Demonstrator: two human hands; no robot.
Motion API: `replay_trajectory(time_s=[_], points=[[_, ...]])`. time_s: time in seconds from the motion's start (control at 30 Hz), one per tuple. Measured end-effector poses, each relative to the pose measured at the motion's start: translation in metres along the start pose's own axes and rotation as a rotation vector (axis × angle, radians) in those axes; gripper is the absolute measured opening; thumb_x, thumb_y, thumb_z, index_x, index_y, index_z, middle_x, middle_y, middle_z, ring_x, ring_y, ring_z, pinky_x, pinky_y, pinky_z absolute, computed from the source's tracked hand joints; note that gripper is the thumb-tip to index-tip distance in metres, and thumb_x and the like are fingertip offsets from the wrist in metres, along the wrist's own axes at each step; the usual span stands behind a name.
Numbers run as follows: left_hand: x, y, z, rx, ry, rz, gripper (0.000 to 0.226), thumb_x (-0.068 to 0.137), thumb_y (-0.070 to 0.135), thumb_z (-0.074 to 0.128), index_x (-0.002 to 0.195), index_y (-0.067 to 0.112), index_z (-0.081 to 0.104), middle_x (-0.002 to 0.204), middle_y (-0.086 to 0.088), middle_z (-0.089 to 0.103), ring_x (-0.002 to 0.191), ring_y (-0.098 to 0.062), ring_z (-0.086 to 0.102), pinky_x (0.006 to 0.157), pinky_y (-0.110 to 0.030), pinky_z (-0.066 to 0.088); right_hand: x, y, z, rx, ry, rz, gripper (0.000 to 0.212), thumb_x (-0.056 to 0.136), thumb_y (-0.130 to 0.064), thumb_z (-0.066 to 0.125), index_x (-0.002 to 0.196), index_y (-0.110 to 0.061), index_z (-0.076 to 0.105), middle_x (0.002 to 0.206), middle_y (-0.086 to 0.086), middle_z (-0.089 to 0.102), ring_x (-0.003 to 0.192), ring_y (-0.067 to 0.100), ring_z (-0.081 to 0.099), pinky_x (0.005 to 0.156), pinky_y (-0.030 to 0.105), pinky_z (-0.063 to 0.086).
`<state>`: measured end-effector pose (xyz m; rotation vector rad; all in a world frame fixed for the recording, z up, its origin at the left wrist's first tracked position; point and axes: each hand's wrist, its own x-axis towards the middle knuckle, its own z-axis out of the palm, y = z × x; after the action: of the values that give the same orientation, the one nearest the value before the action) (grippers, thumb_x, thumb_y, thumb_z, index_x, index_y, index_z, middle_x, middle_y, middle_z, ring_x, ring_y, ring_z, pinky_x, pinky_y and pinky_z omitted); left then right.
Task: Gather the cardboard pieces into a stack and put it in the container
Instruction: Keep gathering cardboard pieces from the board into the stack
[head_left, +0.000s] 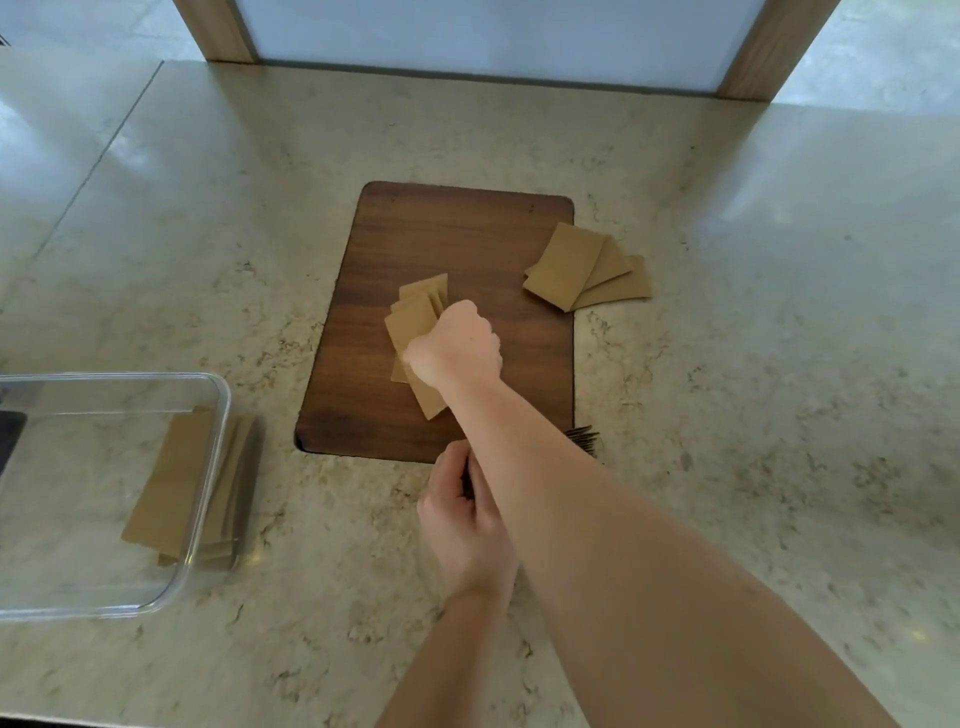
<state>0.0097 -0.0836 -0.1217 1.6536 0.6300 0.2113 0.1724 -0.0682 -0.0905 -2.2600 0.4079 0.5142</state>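
Observation:
A fanned bunch of tan cardboard pieces (413, 317) lies on the dark wooden cutting board (457, 234), and my right hand (454, 348) is closed over its near end, gripping the pieces. A second fan of three cardboard pieces (582, 270) rests across the board's right edge, half on the counter. The clear plastic container (218, 415) stands at the left with several cardboard pieces (171, 483) lying inside. My left hand (462, 519) sits just below the board, closed around a dark handle; the tines of a fork (584, 439) show beyond my right forearm.
The marble counter (727, 415) stretches all around the board. A white panel between two wooden posts (223, 31) closes off the far edge. A dark object (10, 431) shows behind the container at the left border.

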Motion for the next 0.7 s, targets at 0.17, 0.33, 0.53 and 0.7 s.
replay_trajectory(time_s=[0.17,0.33,0.53,0.7], points=[[-0.002,-0.002,0.002,0.050,0.046,0.154,0.030,0.102,0.029,0.046,0.088,0.020,0.071,0.074,0.004,0.071,0.063,-0.016,0.064,0.054,-0.041,0.052,-0.025,0.035,-0.052,-0.090,0.083,-0.262,0.028,0.097,-0.024,0.064,0.122,-0.017,0.055,0.118,0.007,0.063,0.105,0.026,0.062,0.079,0.037,0.054],[-0.001,-0.007,0.003,0.029,0.068,0.146,0.028,0.100,0.040,0.048,0.123,0.031,0.062,0.099,0.020,0.076,0.093,0.004,0.071,0.069,-0.012,0.053,-0.070,0.084,-0.099,-0.612,0.116,-0.564,0.027,0.090,-0.004,0.062,0.109,-0.020,0.054,0.078,-0.003,0.063,0.070,0.024,0.065,0.060,0.042,0.056],[-0.003,-0.007,0.001,0.010,0.052,0.216,0.042,0.102,0.031,0.050,0.143,0.024,0.058,0.133,0.015,0.066,0.122,-0.001,0.064,0.095,-0.017,0.054,-0.078,0.097,-0.102,-0.715,-0.150,-0.581,0.015,0.097,-0.013,0.048,0.105,-0.025,0.051,0.085,-0.005,0.052,0.089,0.021,0.047,0.076,0.039,0.047],[-0.002,-0.008,0.002,-0.020,0.051,0.242,0.052,0.103,0.022,0.051,0.155,0.021,0.048,0.139,0.028,0.062,0.125,0.012,0.059,0.095,-0.008,0.051,-0.074,0.095,-0.095,-0.586,-0.358,-0.522,0.034,0.104,-0.021,0.033,0.132,-0.022,0.053,0.113,0.000,0.062,0.107,0.022,0.050,0.093,0.042,0.047]])
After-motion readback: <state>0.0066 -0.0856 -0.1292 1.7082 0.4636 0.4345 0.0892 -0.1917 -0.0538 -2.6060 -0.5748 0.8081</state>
